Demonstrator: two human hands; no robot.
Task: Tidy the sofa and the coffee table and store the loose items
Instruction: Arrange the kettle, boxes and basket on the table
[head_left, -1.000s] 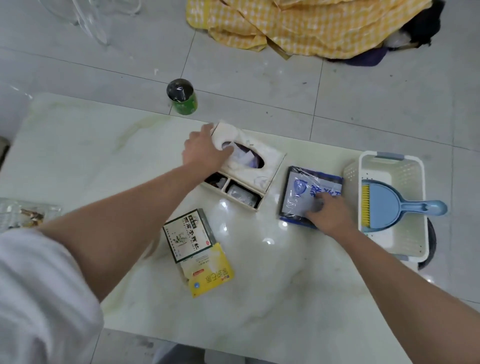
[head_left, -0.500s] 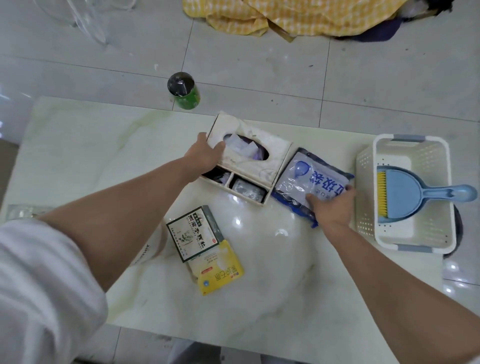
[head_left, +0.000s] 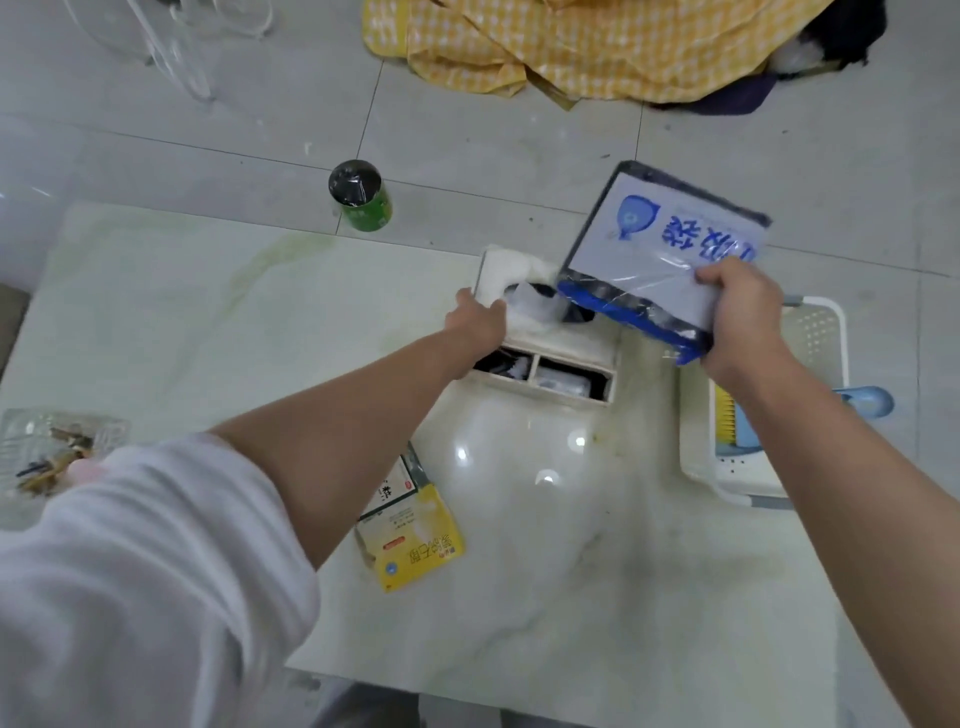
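A cream tissue box organiser (head_left: 566, 358) stands on the pale marble coffee table (head_left: 208, 322), with two front compartments holding small items. My left hand (head_left: 480, 322) grips its left edge. My right hand (head_left: 740, 306) holds a blue and white plastic pack (head_left: 660, 244) of bags lifted above the table, tilted, over the organiser's right side. A white basket (head_left: 821, 332) with a blue dustpan and yellow-bristled brush (head_left: 727, 421) sits at the table's right edge. A green-and-white box and a yellow box (head_left: 421, 545) lie near the front, partly hidden by my left arm.
A green can (head_left: 361, 195) stands on the tiled floor beyond the table. A yellow checked cloth (head_left: 597, 41) lies heaped on the floor at the top. A clear plastic tray (head_left: 57, 447) with small bits lies at the table's left edge. Clear chair legs (head_left: 171, 47) are at top left.
My right hand has lifted the blue and white pack off the table and raised it above the organiser. My left hand has stayed on the organiser's left edge.
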